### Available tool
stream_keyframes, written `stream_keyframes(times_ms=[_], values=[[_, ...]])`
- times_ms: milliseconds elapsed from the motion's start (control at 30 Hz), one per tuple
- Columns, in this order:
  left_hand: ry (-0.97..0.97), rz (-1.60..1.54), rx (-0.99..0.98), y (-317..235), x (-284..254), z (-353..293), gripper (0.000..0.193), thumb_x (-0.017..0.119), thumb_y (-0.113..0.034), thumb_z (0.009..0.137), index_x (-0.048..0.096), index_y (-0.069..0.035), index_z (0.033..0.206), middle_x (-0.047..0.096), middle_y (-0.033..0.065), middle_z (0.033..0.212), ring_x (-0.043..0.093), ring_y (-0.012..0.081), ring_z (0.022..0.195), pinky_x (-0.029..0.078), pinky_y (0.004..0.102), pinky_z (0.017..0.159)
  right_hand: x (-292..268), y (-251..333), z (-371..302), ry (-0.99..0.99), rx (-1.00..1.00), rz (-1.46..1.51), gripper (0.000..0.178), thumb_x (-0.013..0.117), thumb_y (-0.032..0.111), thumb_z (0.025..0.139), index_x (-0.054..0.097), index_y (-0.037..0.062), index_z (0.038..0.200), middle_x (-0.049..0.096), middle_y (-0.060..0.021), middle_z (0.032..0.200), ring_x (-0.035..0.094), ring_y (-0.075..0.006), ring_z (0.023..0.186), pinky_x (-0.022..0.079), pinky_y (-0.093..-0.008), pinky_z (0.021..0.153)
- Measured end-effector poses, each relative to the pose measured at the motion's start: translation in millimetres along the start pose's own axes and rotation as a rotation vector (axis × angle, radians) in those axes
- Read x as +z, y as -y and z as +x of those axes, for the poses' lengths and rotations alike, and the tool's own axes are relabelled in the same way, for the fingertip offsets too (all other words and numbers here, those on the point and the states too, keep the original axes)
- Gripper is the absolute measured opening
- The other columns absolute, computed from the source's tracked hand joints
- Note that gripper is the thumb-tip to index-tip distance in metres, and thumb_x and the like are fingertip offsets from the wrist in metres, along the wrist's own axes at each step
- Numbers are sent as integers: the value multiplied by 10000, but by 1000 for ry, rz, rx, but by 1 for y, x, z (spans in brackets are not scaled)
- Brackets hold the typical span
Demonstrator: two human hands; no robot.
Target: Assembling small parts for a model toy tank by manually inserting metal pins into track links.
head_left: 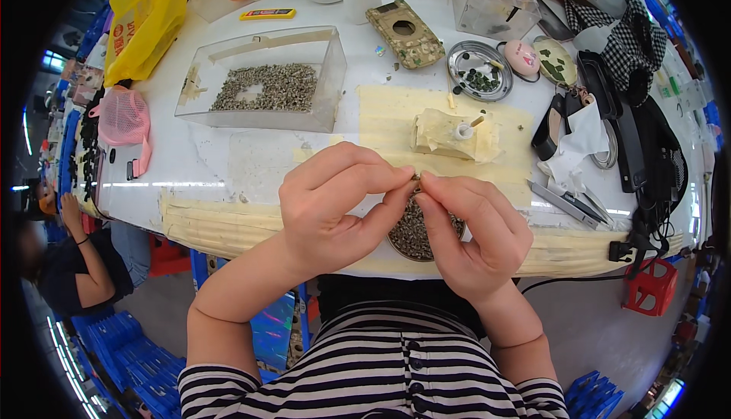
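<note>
My left hand [335, 204] and my right hand [481, 232] meet fingertip to fingertip near the table's front edge. Thumb and forefinger of each are pinched on a tiny brownish piece [416, 178], too small to make out exactly. Just below the fingers sits a round dish of small grey-brown metallic pieces [408, 235], partly covered by my hands. Beyond them, on yellowish tape, stands a tape-wrapped block [445, 137] with a small white cup [463, 131] and a thin stick in it.
A clear bin [333, 107] at left holds many similar pieces. Farther back lie a camouflage-patterned case [406, 34], a round metal tin [454, 76] with dark green bits, and a yellow cutter [268, 14]. Tweezers [598, 204] lie at right. Another person sits at far left.
</note>
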State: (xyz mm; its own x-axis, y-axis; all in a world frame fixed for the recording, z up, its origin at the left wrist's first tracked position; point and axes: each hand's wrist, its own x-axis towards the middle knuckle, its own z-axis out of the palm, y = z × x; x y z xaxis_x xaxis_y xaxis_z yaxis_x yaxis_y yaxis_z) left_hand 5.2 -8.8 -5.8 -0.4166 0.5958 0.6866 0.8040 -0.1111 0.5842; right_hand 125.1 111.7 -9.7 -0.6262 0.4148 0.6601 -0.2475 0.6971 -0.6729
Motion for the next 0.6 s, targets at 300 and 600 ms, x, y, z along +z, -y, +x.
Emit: stream_keyframes(times_ms=[300, 600], values=[[-16, -12, -17, 1, -1, 0, 198, 772, 64, 679, 719, -9, 855, 645, 93, 719, 632, 186, 620, 484, 266, 528, 2, 0, -4, 10, -32, -46, 274, 768, -50, 736, 728, -7, 1003, 698, -118, 853, 670, -223, 674, 534, -283, 579], [63, -130, 18, -1, -6, 1, 259, 770, 78, 686, 741, -17, 925, 664, 75, 789, 637, 166, 654, 500, 254, 550, -9, 1, -3, 154, 509, 535, 182, 724, -29, 826, 714, -34, 1008, 707, -99, 897, 665, -120, 748, 528, -230, 678]])
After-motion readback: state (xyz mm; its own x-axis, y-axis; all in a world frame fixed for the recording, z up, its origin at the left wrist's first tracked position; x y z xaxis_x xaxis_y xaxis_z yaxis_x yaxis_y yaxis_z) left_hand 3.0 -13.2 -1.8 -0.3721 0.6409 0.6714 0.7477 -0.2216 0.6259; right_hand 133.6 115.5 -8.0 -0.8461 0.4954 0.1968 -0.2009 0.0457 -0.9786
